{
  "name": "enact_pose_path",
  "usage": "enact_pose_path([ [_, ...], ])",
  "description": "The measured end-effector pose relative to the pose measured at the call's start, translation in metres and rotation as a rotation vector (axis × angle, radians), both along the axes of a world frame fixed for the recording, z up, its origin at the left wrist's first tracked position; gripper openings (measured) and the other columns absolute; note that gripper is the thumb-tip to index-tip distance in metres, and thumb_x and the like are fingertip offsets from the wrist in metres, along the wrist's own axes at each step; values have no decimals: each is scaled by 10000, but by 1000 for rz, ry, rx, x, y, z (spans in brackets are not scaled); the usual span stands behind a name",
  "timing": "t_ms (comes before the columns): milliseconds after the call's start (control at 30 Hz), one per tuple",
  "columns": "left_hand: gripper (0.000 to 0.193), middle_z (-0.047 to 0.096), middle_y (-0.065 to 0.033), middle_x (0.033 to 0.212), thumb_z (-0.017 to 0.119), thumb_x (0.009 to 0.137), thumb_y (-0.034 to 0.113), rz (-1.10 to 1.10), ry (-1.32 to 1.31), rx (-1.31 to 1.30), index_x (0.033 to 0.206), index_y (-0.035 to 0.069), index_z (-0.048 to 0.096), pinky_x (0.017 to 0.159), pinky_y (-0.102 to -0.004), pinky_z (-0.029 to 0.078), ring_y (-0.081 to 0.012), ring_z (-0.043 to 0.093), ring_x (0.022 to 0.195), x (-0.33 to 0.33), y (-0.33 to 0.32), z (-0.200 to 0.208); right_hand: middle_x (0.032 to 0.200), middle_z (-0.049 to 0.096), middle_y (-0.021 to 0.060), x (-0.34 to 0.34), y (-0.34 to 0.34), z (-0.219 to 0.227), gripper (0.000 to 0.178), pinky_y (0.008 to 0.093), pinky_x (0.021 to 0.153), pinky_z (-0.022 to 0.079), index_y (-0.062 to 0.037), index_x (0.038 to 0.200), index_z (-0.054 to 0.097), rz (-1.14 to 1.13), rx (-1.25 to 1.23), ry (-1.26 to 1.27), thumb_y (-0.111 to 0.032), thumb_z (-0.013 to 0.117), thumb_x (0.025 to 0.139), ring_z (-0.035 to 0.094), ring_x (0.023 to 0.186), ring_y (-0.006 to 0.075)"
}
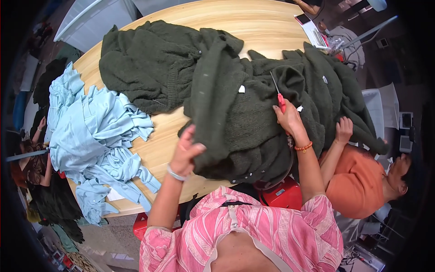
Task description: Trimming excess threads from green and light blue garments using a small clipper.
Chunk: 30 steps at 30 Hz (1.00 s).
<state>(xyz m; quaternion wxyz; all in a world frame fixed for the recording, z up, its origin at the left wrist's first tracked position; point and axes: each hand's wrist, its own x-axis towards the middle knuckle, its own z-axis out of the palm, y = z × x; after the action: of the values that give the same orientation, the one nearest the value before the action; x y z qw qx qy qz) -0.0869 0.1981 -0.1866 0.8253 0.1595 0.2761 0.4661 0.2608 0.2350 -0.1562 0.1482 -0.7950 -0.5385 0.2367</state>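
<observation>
A dark green knitted sweater [235, 120] lies spread on the table in front of me, with small white tags and buttons along its lower edge. My left hand [183, 152] is at the left edge of its sleeve [207, 99], thumb apart from the fingers; the sleeve's lower end is blurred. Over the sweater's right part, my right hand [289, 119] grips a red-handled tool [281, 103] with a thin pointed metal tip, apparently small scissors. Its tip points away from me, beside a dark fold.
More dark green garments [145, 63] lie at the far left, and light blue garments [97, 131] are heaped nearer the left edge of the wooden table [267, 18]. A co-worker in orange [355, 181] sits at my right, one hand [344, 130] on dark green knitwear. A pale bin [93, 22] stands behind.
</observation>
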Motion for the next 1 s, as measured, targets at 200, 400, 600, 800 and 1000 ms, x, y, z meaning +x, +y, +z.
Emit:
enact_pose_path([
  [200, 522, 580, -37, 1087, 673, 884, 139, -84, -9, -261, 1318, 73, 390, 814, -325, 520, -146, 594, 951, 52, -4, -20, 1103, 603, 243, -44, -19, 54, 393, 409, 885, 469, 18, 1199, 534, 208, 168, -26, -178, 636, 873, 577, 1055, 405],
  [400, 427, 645, -51, 1095, 709, 848, 75, 87, 273, 41, 1226, -23, 537, 864, -283, 490, -126, 602, 962, 73, 19, -54, 906, 636, 247, -68, -83, 82, 392, 444, 749, 507, -35, 1213, 511, 343, -46, 112, -167, 641, 868, 620, 860, 427],
  [600, 219, 691, -51, 964, 719, 830, 30, 212, 530, 102, 1031, -35, 663, 767, -263, 512, -113, 628, 820, 78, 7, -76, 728, 627, 228, -86, -138, 94, 392, 489, 656, 495, -98, 1202, 541, 507, -343, 69, -266, 635, 860, 620, 718, 425],
  [800, 169, 688, -55, 975, 692, 862, 43, 191, 545, 185, 1004, -44, 663, 763, -262, 512, -101, 620, 832, 66, 16, -83, 759, 648, 232, -96, -131, 91, 378, 511, 686, 502, -65, 1181, 545, 575, -413, 70, -273, 610, 873, 635, 744, 430],
  [1000, 262, 659, -58, 1091, 641, 895, 43, 122, 435, 128, 1145, -23, 601, 855, -274, 486, -124, 614, 941, 49, 6, -88, 827, 653, 247, -103, -128, 95, 386, 497, 734, 501, -58, 1213, 513, 467, -416, 80, -240, 601, 884, 631, 818, 435],
])
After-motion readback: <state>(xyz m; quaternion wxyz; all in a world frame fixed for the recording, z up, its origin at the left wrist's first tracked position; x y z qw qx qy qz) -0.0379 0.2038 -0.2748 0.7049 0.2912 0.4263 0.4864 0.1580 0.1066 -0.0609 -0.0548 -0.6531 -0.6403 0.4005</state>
